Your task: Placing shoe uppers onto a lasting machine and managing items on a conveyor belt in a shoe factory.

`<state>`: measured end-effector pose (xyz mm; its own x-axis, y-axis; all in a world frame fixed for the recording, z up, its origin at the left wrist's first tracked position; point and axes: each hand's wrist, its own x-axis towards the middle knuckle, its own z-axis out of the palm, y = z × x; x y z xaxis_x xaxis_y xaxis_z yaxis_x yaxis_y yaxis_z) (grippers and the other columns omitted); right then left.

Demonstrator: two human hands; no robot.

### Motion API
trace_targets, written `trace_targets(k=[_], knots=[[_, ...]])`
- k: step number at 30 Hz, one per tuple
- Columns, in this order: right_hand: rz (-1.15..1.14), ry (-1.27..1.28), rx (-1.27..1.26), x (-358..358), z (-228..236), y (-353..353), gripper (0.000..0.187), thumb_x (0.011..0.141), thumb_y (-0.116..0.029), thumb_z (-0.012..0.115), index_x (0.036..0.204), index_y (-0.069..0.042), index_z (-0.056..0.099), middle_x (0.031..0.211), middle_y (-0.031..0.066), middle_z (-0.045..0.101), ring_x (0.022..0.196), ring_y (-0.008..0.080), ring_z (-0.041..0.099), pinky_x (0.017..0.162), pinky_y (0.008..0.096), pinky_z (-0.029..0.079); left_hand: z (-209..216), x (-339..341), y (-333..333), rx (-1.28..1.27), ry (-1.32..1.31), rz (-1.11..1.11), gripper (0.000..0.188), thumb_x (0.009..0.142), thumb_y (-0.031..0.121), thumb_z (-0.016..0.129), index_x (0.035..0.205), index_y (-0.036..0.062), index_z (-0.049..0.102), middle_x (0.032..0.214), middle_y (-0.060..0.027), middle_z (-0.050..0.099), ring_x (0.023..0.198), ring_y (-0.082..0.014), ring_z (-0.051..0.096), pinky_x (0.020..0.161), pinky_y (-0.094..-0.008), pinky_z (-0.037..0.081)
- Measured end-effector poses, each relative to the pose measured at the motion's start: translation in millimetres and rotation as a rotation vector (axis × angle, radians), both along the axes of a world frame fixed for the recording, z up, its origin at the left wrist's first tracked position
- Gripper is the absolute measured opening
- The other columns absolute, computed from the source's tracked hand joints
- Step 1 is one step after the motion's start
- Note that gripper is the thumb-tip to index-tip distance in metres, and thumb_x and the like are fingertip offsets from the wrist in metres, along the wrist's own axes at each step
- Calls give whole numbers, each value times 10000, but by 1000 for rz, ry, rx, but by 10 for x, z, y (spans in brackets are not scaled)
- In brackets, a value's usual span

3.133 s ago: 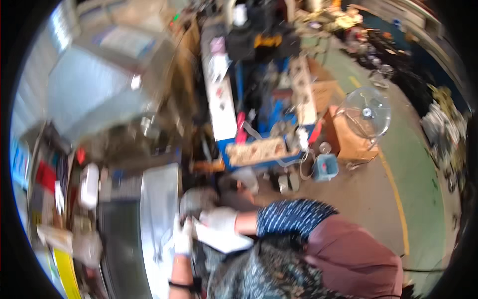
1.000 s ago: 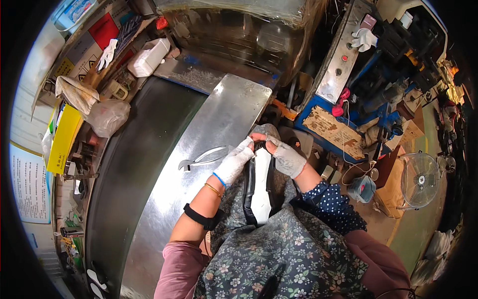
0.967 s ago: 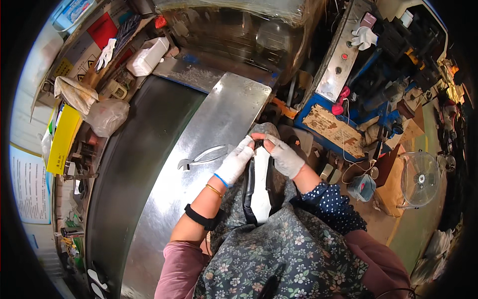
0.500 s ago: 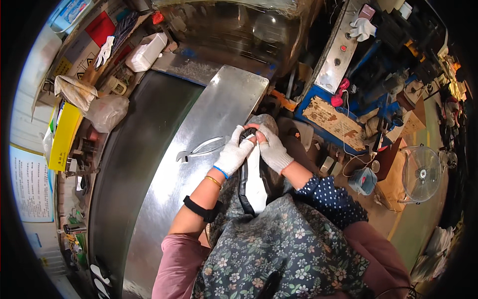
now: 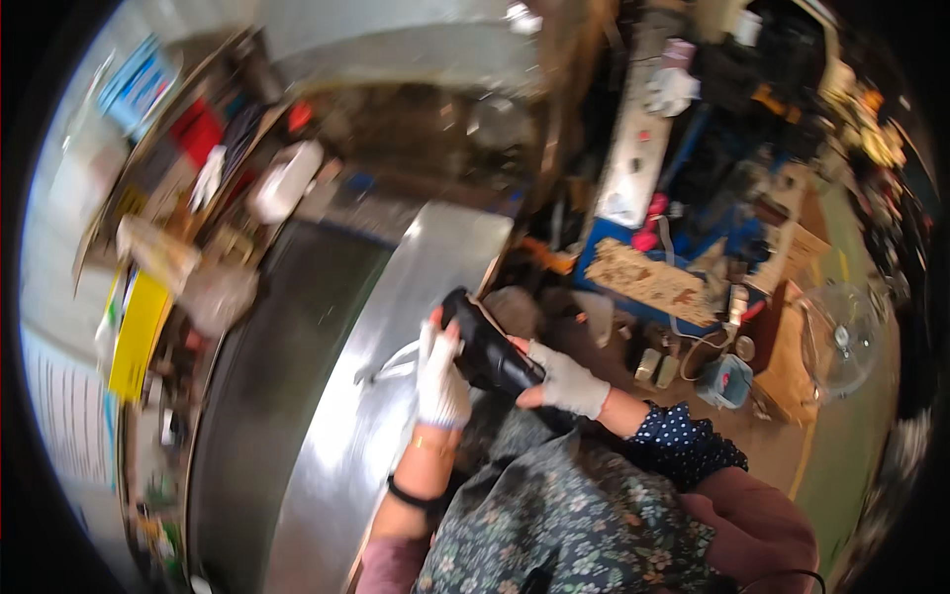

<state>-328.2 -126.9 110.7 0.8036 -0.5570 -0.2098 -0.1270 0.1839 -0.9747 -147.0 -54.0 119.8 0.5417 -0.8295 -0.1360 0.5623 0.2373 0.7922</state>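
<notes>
The right grip [image 5: 569,381] clasps the near end of the black piece [image 5: 483,339]; the left grip [image 5: 441,381] touches its far end, clasped or not I can't tell. Best support both ends, clear of the tool [image 5: 396,367] left of the left grip.

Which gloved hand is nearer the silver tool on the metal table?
The left hand, beside the silver tool; the right hand is farther off, gripping the black shoe-like piece.

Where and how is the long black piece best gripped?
Probably at its two ends, one hand from each side: the black piece is long and slants down to the right, with the left hand at its upper end and the right hand spanning its lower end.
</notes>
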Motion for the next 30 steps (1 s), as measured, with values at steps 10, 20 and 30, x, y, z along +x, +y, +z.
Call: trace_targets(k=[10,20,30], knots=[[-980,633,-1039,-2254,1482,-1801,773,641,-164,845,1350,-54,556,1011,147,598,964,250,618,852,364,487,-617,-352,494,-85,-1588,-512,209,721,141,729,921,97,685,839,-116,677,805,-332,658,759,-429,531],[-1027,1092,-929,-3005,1930,-2757,728,733,-373,727,1405,-158,547,1261,181,553,1150,372,591,978,404,471,-741,-528,313,26,-1821,-584,238,721,278,745,845,117,621,795,-90,630,776,-308,636,685,-447,509],[-1032,1222,-874,-2787,1912,-2591,626,756,-366,699,1353,-215,589,1266,201,553,1094,391,632,959,438,513,-719,-684,290,-64,-1881,-421,419,771,255,717,1111,24,637,1005,-211,672,919,-401,639,791,-490,514]])
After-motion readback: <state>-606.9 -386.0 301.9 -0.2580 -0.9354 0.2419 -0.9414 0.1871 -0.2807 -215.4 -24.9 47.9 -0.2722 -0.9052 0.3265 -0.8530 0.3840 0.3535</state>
